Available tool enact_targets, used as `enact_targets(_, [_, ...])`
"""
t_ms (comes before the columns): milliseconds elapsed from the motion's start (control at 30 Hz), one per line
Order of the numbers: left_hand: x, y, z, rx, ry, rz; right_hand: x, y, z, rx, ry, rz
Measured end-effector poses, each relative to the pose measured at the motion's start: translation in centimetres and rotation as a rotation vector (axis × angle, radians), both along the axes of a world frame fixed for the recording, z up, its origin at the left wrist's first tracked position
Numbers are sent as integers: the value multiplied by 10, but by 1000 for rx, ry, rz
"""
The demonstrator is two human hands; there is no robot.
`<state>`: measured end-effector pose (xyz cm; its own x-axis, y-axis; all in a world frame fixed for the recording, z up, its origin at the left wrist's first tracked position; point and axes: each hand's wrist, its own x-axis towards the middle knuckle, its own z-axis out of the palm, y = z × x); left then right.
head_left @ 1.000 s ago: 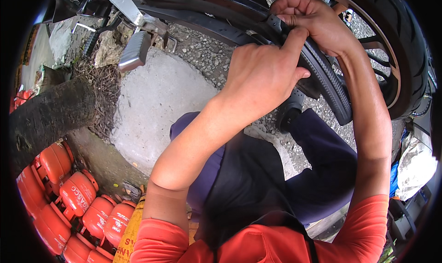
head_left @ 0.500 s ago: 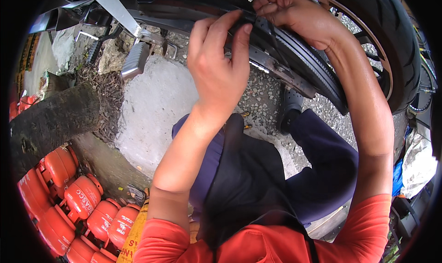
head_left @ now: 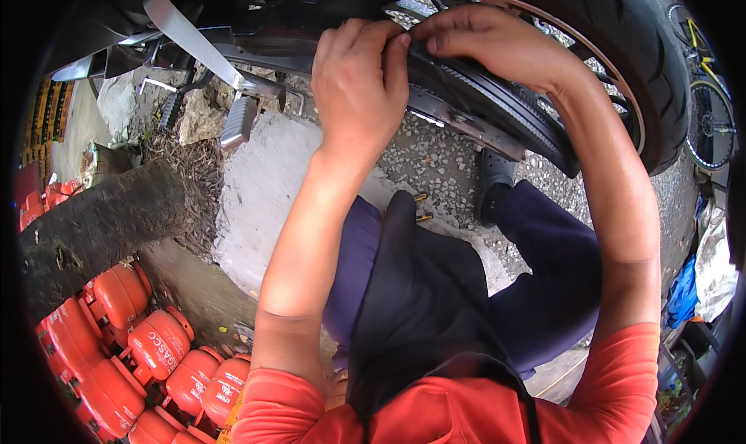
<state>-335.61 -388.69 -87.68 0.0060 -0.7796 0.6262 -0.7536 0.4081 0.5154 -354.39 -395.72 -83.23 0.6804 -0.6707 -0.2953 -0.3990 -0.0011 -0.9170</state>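
Note:
My left hand [head_left: 359, 86] is bent over the upper end of a long black cover [head_left: 497, 102] with a ridged edge, beside a motorcycle wheel. Its thumb and fingers come together in a pinch. From the other side my right hand [head_left: 497, 41] reaches in, fingers curled, its fingertips almost meeting those of the left. Whatever lies between the fingertips is hidden or too small to name. A thick black tyre [head_left: 641, 71] curves behind my right wrist. Below the cover runs a dark metal bar [head_left: 466, 125], part of the motorcycle.
A silver lever [head_left: 190, 36] and a ribbed footrest [head_left: 238, 122] jut out on the left. Under them lies a pale concrete slab [head_left: 260, 187]. Several red gas cylinders [head_left: 159, 343] stand at lower left, near a dark log [head_left: 101, 211]. A bicycle [head_left: 709, 121] is at far right.
The view has shifted slightly, with the wheel and cylinders showing more. My hands have drawn closer together at the cover's end, the right moving a little lower.

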Motion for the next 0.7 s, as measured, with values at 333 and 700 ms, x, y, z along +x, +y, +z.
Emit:
enact_targets(333, [-8,-6,2,-40,-93,-21,-4,-4,-14,140,42,-70])
enact_targets(700, [-9,-4,12,-20,-143,-12,-7,-11,-23,144,-64,-68])
